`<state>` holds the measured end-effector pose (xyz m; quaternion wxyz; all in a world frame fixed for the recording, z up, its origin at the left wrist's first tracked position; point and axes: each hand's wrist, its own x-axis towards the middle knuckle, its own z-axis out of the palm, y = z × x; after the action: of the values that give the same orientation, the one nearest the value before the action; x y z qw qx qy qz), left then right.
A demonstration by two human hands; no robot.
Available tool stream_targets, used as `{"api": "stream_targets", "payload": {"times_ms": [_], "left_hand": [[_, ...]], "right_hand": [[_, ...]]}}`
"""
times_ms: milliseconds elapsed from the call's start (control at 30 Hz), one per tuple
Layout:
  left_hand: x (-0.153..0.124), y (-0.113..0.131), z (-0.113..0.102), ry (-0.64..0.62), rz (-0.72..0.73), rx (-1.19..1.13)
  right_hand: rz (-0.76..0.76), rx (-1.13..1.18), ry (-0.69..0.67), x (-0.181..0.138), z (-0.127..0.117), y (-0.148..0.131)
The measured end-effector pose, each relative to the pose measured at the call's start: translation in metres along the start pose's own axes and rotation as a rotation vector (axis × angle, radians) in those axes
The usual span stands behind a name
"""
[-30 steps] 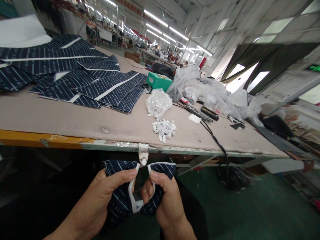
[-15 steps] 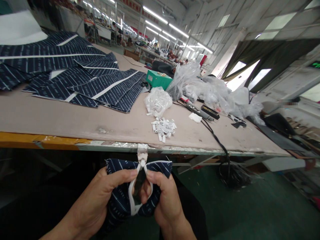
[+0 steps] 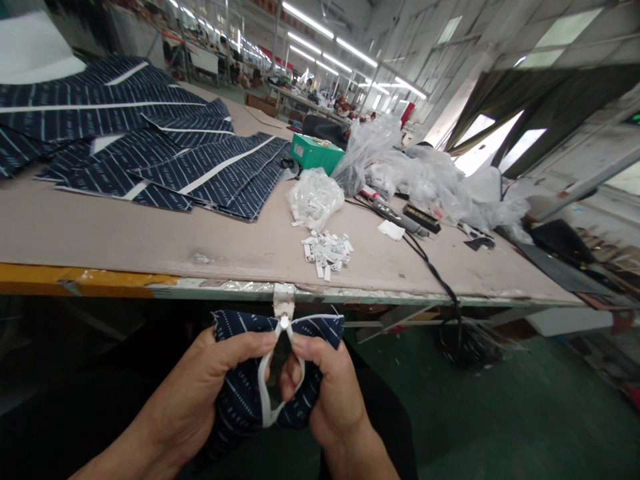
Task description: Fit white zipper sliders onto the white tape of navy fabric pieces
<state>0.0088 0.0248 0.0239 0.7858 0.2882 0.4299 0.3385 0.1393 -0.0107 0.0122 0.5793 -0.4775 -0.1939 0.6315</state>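
Below the table edge, my left hand (image 3: 193, 383) pinches the left side of a navy patterned fabric piece (image 3: 243, 393) between thumb and fingers. My right hand (image 3: 337, 390) grips its right side the same way. White zipper tape (image 3: 265, 393) edges the fabric and spreads into an oval gap between my thumbs. At the top, the two tapes meet at a small white zipper slider (image 3: 285, 323), against a pale holder (image 3: 283, 299) fixed to the table edge. Some fingertips of my right hand show through the gap; the other fingers are behind the fabric.
On the table (image 3: 240, 247) lie a pile of white zipper sliders (image 3: 327, 251), a plastic bag (image 3: 315, 198) of more, and a green box (image 3: 315, 155). Striped navy fabric pieces (image 3: 210, 173) are stacked left. Clear plastic bags (image 3: 425, 173), a grey tool (image 3: 395, 215) and black cables (image 3: 435, 273) lie right.
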Motion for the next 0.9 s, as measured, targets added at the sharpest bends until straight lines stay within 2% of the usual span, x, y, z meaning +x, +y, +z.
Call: {"api": "stream_targets", "payload": {"times_ms": [100, 333, 567, 700, 900], "left_hand": [[0.0006, -0.0013, -0.0009, -0.043, 0.011, 0.037], [0.0008, 0.0008, 0.0006, 0.059, 0.000, -0.031], [-0.0005, 0.0033, 0.0024, 0.003, 0.005, -0.023], [0.0009, 0.0026, 0.0020, -0.060, 0.057, -0.052], [0.0007, 0.0019, 0.0002, -0.065, 0.088, -0.059]], "right_hand": [[-0.018, -0.008, -0.002, 0.0009, -0.0003, -0.0009], [-0.004, -0.011, -0.030, 0.0021, 0.0001, -0.0048], [-0.019, 0.003, -0.028, -0.0001, 0.0011, -0.0019], [-0.046, -0.001, -0.044, -0.0001, 0.0026, -0.0022], [-0.066, 0.006, -0.072, 0.0018, 0.0034, -0.0015]]}}
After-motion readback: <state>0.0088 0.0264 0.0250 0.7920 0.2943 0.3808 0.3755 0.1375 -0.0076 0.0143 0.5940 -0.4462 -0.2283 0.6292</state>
